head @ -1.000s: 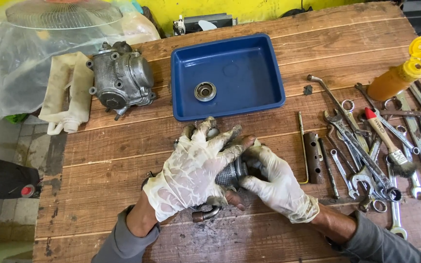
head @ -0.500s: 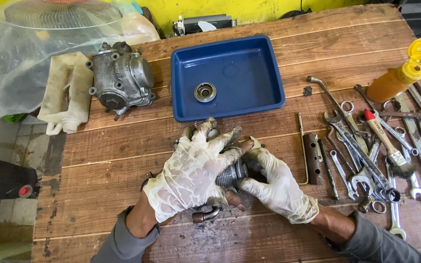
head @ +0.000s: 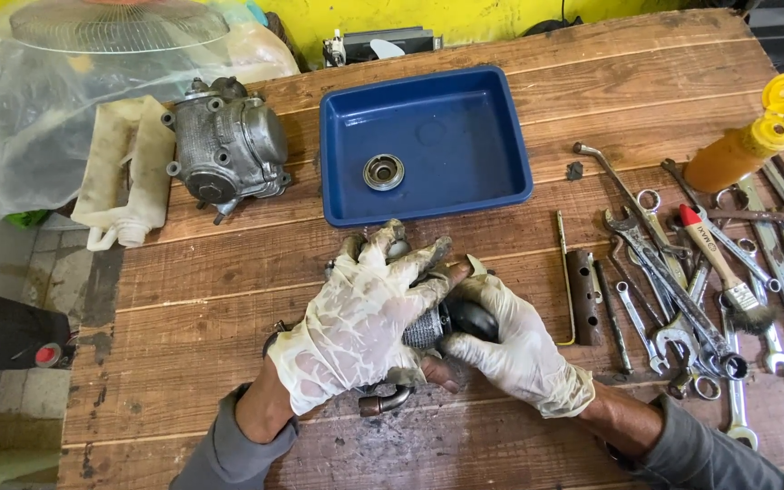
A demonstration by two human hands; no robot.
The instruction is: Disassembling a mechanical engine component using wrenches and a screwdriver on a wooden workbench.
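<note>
- Dark ribbed part (head: 433, 328): held low over the wooden table (head: 229, 290), between both gloved hands.
- Engine casing (head: 227, 150): rests on the table at left, beside a cream cloth (head: 124, 172).
- Left hand (head: 356, 327): fingers spread over the part, gripping it from above.
- Blue tray (head: 501, 136): contains 1 metal ring (head: 383, 171).
- Right hand (head: 514, 349): fingers closed on the part's black end.
- Wrenches (head: 682, 299) and an orange bottle (head: 741, 145): lie at right.
- Change from 0.5 s ago: both hands keep the same grip; nothing on the table has moved.
</note>
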